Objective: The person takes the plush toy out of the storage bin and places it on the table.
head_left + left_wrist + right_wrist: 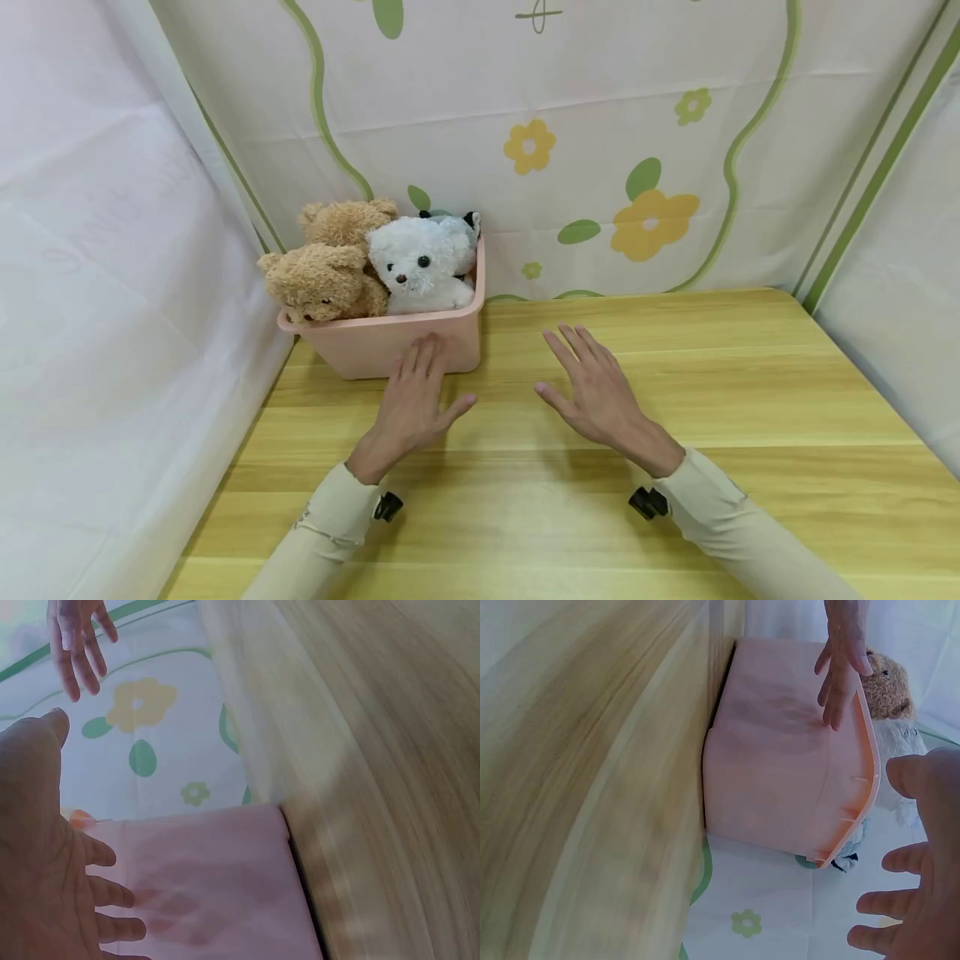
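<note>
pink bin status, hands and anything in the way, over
Left hand open, in front of pink bin. Right hand open over table, empty. Pink bin upright, plush toys inside. No obstacle visible between hands.

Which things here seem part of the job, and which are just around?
Probably the job:
pink bin
brown plush toys
white plush toy
grey-blue plush toy
left hand, near the bin's front
right hand

Probably just around:
wood-grain table
flowered backdrop
black wrist devices

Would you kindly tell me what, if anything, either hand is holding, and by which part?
Nothing is held; the left hand and right hand are outstretched and empty.
</note>
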Tool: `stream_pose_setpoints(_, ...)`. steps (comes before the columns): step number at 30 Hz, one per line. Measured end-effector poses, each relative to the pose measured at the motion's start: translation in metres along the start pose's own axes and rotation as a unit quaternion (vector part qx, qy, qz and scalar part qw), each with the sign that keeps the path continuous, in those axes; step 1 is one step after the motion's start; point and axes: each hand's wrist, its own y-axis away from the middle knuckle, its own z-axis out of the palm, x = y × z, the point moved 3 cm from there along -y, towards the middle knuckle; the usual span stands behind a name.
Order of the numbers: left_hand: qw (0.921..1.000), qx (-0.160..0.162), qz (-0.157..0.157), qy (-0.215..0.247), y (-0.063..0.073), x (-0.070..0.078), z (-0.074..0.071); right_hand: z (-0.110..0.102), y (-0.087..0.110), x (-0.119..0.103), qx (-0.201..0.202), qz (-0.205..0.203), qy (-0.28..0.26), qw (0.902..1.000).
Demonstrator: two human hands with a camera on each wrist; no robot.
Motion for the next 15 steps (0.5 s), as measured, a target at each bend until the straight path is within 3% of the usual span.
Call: stream_pose_setpoints(15,0.9968,0.004,-0.032,0.074,-0.001,-0.007,-0.002,-0.005,-0.026,-0.020,0.056,-0.031,-0.057,0.9963)
